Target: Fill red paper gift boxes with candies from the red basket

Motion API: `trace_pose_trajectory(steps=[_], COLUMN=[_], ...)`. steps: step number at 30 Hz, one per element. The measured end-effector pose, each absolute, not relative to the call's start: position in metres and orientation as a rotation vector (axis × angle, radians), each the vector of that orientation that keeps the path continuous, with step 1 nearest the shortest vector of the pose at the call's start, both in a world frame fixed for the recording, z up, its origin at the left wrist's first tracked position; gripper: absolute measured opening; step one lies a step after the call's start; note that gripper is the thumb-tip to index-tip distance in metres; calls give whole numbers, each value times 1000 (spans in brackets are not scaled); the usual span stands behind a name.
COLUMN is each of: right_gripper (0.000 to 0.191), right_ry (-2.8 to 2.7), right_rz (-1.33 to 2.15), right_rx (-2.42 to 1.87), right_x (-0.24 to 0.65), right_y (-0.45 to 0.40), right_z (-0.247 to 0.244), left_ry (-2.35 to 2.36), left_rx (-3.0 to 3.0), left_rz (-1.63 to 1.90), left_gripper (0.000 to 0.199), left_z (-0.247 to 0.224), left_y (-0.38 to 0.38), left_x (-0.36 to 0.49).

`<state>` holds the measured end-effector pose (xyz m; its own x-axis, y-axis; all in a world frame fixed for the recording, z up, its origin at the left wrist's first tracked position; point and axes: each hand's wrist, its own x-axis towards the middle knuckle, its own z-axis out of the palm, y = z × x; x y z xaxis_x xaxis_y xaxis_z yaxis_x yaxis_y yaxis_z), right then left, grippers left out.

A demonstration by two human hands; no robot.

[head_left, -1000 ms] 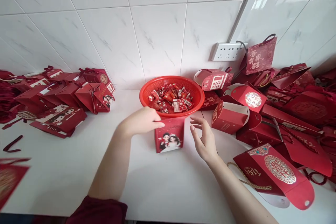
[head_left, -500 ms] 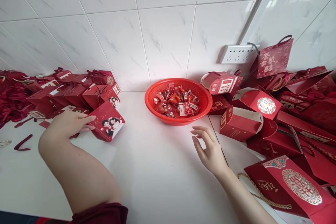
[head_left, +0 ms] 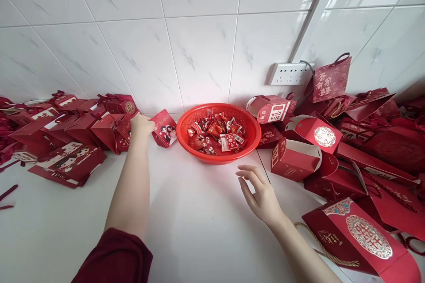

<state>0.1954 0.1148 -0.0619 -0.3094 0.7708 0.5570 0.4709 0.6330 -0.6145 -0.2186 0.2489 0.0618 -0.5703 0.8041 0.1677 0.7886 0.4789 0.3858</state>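
Maroon sleeve (head_left: 114, 258): nearest my view at the lower left, it covered the upper part of the left arm.
Rope-handled box (head_left: 352, 239): it lay tipped at the lower right, its flap spread open and its gold rope loop beside it on the table (head_left: 206, 230).
Right hand (head_left: 260, 192): I had it hanging loose, fingers half curled and apart, with nothing between them. It was near the red basket (head_left: 219, 158), in much the same pose as a second earlier.
Left hand (head_left: 142, 124): it reached far out and touched the left edge of the couple box (head_left: 164, 130). I judged it was gripping that edge, though most of the fingers were hidden from me.
Couple box: red, with a printed cartoon couple, it stood tilted between the boxes on the left (head_left: 81, 130) and the basket, just beside the basket's left rim. I could not tell whether its base touched the table.
Change: a second earlier this box was in front of the basket; half a second earlier it was out to the left, lower down. Now it had gone back toward the wall, which I took as a set-down under way, the grip not yet off.
Wrapped sweets (head_left: 215, 137): they lay heaped inside the basket.
Open box (head_left: 297, 159): it stood right of the basket, among other red boxes.
Power strip (head_left: 290, 74): farthest back, it was on the tiled wall (head_left: 199, 53).
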Motion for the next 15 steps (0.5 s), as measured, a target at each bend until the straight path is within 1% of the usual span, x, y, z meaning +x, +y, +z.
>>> trace_pose_trajectory(steps=[2, 7, 11, 15], right_gripper=[18, 20, 20, 21], right_ry=[-1974, -2002, -2038, -2051], right_rz=[407, 337, 316, 185], right_rx=[-972, -933, -896, -906], right_x=[196, 195, 190, 194], right_y=[115, 116, 117, 121], right_z=[-60, -55, -51, -46], left_ry=[2749, 2842, 2843, 2755], left_rx=[1384, 1412, 1454, 1476], left_rz=[623, 595, 659, 723], left_gripper=[34, 38, 35, 44], left_z=[59, 52, 50, 51], left_y=[273, 314, 327, 324], left_x=[-213, -203, -202, -205])
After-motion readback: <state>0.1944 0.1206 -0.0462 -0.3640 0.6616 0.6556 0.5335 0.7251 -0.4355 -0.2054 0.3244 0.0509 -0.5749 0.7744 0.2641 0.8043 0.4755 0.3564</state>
